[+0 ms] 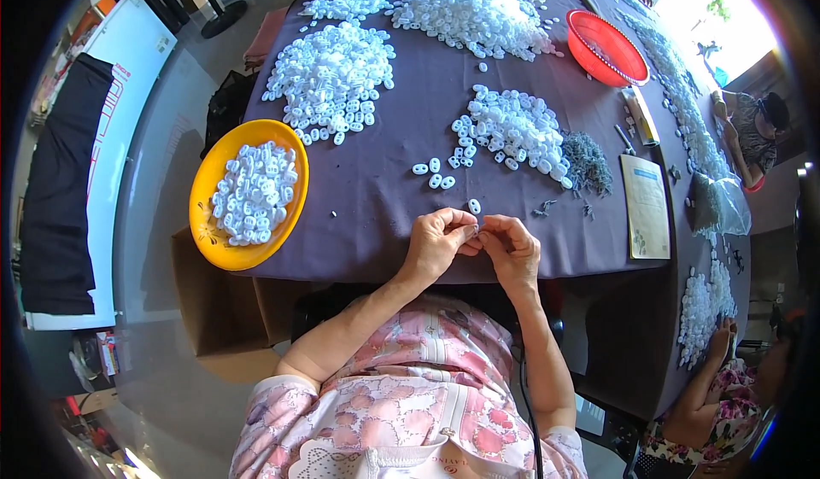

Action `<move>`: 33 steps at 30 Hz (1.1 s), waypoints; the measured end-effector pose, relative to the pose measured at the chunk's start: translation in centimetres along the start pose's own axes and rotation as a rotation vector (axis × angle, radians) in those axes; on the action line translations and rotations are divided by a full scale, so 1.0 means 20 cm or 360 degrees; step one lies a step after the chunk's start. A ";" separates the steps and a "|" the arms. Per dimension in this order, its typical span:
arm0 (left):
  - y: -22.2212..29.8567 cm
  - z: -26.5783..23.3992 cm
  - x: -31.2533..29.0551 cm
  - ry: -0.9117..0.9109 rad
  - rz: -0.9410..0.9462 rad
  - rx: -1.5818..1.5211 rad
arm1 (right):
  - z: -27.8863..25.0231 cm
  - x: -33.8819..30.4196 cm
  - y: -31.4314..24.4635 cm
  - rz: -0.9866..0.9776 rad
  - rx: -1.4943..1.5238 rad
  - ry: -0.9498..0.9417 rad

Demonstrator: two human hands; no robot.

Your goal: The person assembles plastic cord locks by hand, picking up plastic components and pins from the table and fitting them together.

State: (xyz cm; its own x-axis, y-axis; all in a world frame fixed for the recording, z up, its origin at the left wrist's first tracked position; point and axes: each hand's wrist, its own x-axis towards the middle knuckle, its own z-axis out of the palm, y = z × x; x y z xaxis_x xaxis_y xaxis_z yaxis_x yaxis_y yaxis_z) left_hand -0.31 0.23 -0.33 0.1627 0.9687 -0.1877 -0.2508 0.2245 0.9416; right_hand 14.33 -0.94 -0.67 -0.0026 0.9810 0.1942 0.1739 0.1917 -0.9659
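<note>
My left hand (436, 244) and my right hand (512, 250) meet above the table's near edge, both closed in a pinch with fingertips nearly touching. Between them is something small and pale, mostly covered by the fingers and too small to name. Just beyond my left fingertips lies a white oval plastic piece (474, 207) with two dark holes. Several similar loose pieces (434, 166) are scattered farther off, in front of a heap of white pieces (517, 129). Beside that heap sits a pile of tiny grey-green bits (586, 163).
A yellow bowl (205, 233) of white pieces stands at the left edge. Larger white heaps (333, 73) lie farther back, near a red basket (602, 52). On the right are a brown booklet (645, 207) and a clear bag (722, 204). Other people (760, 125) sit at the far right.
</note>
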 end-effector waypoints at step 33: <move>0.00 -0.08 -0.02 0.0202 0.0113 -0.0483 | 0.00 0.19 -0.07 -0.0145 -0.0701 -0.0046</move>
State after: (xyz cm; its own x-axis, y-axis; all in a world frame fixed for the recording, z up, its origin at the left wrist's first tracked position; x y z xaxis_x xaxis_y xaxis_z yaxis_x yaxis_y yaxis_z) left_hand -1.88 -0.01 -0.60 0.0192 0.9842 -0.1760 -0.5329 0.1590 0.8311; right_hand 14.01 2.49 1.36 -0.0639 0.9623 0.2643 0.5742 0.2521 -0.7789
